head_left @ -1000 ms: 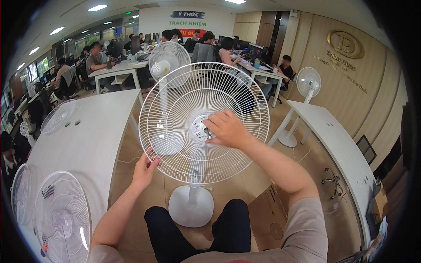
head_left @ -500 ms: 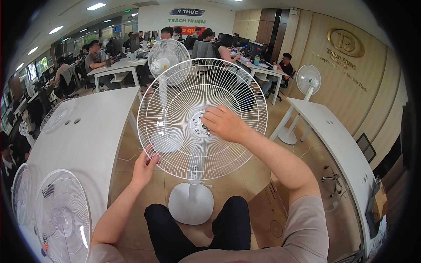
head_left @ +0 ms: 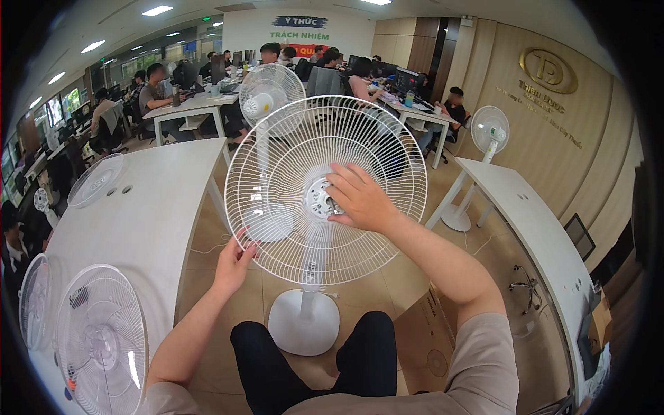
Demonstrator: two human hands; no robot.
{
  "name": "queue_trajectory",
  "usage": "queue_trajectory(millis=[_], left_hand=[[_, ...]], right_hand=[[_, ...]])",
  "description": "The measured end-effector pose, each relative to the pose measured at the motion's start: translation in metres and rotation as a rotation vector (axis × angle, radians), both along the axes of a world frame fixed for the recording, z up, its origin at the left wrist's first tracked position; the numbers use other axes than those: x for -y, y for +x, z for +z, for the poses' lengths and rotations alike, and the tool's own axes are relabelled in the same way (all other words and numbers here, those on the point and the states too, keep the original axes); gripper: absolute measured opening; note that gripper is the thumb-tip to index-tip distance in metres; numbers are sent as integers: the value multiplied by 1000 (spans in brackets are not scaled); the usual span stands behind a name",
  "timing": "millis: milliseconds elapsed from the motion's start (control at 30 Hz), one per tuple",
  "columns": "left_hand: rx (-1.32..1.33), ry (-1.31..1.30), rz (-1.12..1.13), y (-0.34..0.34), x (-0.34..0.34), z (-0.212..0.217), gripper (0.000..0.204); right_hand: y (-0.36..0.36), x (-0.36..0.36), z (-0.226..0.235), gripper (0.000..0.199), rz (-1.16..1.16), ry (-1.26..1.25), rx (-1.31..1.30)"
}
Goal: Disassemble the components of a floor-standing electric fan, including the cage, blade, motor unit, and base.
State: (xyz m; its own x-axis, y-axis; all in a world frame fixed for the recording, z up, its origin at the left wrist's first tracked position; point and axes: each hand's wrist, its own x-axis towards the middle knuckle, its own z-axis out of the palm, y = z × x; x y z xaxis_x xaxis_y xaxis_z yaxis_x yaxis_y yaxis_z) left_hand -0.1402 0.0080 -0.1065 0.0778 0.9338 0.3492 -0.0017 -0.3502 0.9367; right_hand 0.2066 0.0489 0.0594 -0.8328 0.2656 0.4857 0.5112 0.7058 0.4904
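A white fan grille [head_left: 277, 142] faces me at the top of a white fan stand [head_left: 311, 304]. Its rim is round, and thin wires run in to a hub [head_left: 320, 198] with a metal shaft at its middle. My left hand [head_left: 235, 263] grips the grille's rim at the lower left, fingertips behind the wires and thumb in front. Across the right part of the hub, my right hand [head_left: 360, 200] has its fingers and thumb apart; part of the hub is hidden behind it. I cannot tell whether its fingertips press on the hub. No blades show on the shaft.
On the left table [head_left: 162, 173] lie a clear fan blade piece [head_left: 95, 181] and a fan grille [head_left: 104, 346]. Another standing fan [head_left: 270, 104] is behind mine. A cardboard box [head_left: 429, 339] stands by my right knee; a white table [head_left: 532, 207] runs along the right.
My right hand's fingers have spread from a closed pinch at the hub. My left hand stays on the rim. The whole view has shifted slightly.
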Motion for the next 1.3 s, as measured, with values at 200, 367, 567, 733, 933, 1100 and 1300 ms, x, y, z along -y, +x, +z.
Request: queue_trajectory(millis=[200,367,567,733,933,1100,1300], left_hand=[[14,-7,-23,0,-2,-6,54],[-19,-18,-23,2,-1,-3,55],[14,-5,-7,1,-2,-2,55],[29,-10,-12,2,-1,-2,55],[8,-3,-20,1,-1,-2,55],[-22,-30,-25,0,0,-1,56],[-10,-11,18,-5,0,-6,55]], right_hand=[[-2,-11,1,49,-36,112,33],[8,-18,28,48,6,162,302],[-7,0,13,65,-100,-29,35],[-10,0,9,53,-104,-27,18],[-1,-7,23,42,-60,54,229],[-8,8,23,49,-83,-99,41],[-17,-1,15,54,-93,-76,120]])
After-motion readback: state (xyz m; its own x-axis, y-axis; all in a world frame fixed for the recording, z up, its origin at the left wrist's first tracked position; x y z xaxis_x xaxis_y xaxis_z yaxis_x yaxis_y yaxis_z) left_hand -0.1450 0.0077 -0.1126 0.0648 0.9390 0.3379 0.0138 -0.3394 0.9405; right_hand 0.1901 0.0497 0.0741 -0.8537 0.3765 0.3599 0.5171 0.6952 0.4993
